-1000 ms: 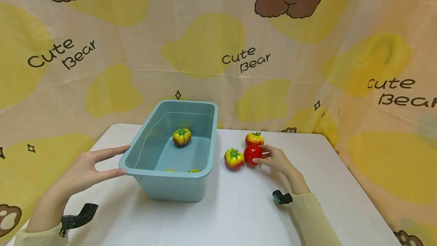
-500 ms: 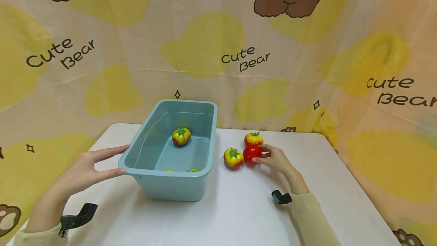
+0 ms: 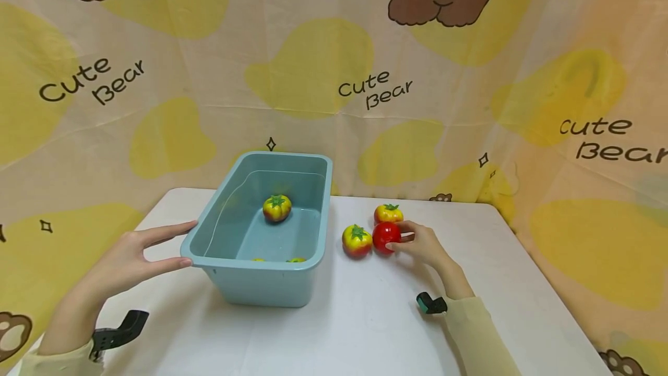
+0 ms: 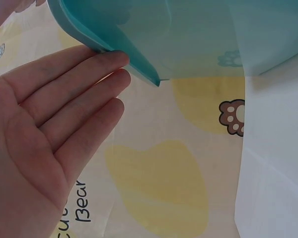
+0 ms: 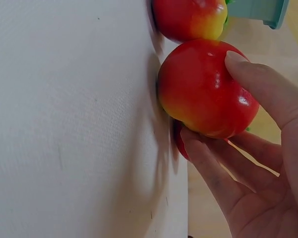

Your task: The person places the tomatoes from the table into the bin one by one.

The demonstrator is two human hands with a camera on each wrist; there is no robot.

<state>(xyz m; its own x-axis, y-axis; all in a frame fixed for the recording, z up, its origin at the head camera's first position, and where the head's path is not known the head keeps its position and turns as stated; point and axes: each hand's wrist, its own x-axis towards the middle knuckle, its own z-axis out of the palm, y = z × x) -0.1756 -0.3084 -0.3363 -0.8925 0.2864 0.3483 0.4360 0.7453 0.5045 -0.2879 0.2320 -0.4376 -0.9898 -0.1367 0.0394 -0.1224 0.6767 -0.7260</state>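
Observation:
In the head view, my right hand (image 3: 425, 245) pinches a glossy red toy tomato (image 3: 386, 238) between thumb and fingers at the table's right half. The right wrist view shows that tomato (image 5: 203, 89) with yellow underneath, the thumb on one side and fingertips on the other. Two red-and-yellow tomatoes with green leaf tops sit against it: one at the left (image 3: 357, 242), one behind (image 3: 388, 213). My left hand (image 3: 125, 260) touches the near left corner of a blue-green plastic bin (image 3: 261, 283), thumb and forefinger at its rim. Its fingers (image 4: 97, 116) look straight in the left wrist view.
Inside the bin lies a yellow-and-red tomato (image 3: 277, 208), with the tops of two more (image 3: 297, 260) just showing over the near rim. A white table (image 3: 360, 329) carries everything. A bear-print cloth (image 3: 313, 86) hangs close behind it.

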